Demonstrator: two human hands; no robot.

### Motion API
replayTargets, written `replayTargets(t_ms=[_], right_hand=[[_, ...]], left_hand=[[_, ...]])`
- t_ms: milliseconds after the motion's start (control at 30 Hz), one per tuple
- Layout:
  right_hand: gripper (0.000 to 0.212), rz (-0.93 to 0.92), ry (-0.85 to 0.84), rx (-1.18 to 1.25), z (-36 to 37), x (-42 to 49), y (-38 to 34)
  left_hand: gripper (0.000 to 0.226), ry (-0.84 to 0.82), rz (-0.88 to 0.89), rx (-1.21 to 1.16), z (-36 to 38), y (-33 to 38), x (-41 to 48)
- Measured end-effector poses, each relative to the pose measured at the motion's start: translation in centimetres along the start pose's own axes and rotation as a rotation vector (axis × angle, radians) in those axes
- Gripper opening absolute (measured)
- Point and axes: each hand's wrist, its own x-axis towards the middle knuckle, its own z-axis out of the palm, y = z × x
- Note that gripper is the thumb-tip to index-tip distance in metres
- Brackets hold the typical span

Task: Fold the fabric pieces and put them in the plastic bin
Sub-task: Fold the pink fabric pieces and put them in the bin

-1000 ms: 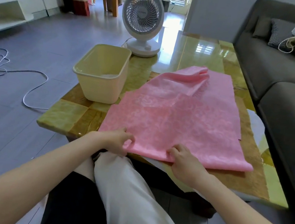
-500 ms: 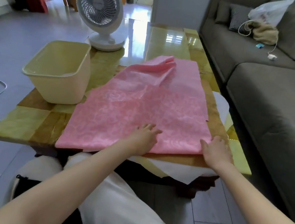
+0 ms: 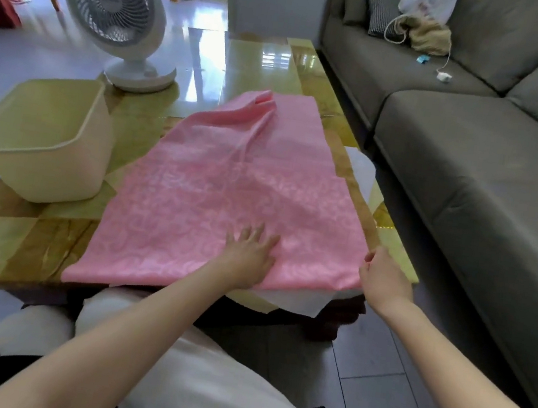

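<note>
Single view, taken from head height above lap (image 3: 217,387). Aimed forward and down along counter (image 3: 13,244), near edge close under lens. Pink fabric (image 3: 229,181) framed near centre. Fan (image 3: 112,5) caught far left, sofa (image 3: 472,170) along right side. Straight lines bent toward frame edges by wide lens.
</note>
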Motion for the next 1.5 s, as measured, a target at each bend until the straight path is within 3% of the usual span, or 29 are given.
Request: replayTargets(t_ms=[167, 367, 467, 700, 1000, 1233, 1500], right_hand=[[0.029, -0.103, 0.047, -0.301, 0.5, 0.8, -1.3], [0.043, -0.422, -0.029, -0.161, 0.5, 3.5, -5.8], [0.042, -0.428, -0.118, -0.104, 0.8, 5.8, -8.1], [0.038, -0.394, -0.253, -0.234, 2.4, 10.4, -10.5], [0.036, -0.401, -0.165, -0.374, 2.6, 12.2, -11.1], [0.022, -0.384, 0.018, -0.290, 1.7, 14.4, -12.9], [0.030, -0.355, 0.019, -0.519, 3.7, 16.6, -13.9]], left_hand=[[0.050, 0.056, 0.030, -0.020, -0.5, -0.4, -0.1], [0.048, 0.145, -0.008, -0.220, -2.4, -4.5, 1.3], [0.051, 0.159, -0.085, -0.204, -3.4, -7.0, 2.5], [0.054, 0.165, -0.206, -0.138, -4.6, -10.9, 4.5], [0.028, 0.255, -0.284, -0.053, -5.1, -12.4, 5.6], [0.022, 0.392, -0.284, -0.124, -7.6, -12.4, 7.5], [0.025, 0.379, -0.306, -0.157, -8.1, -12.9, 9.7]])
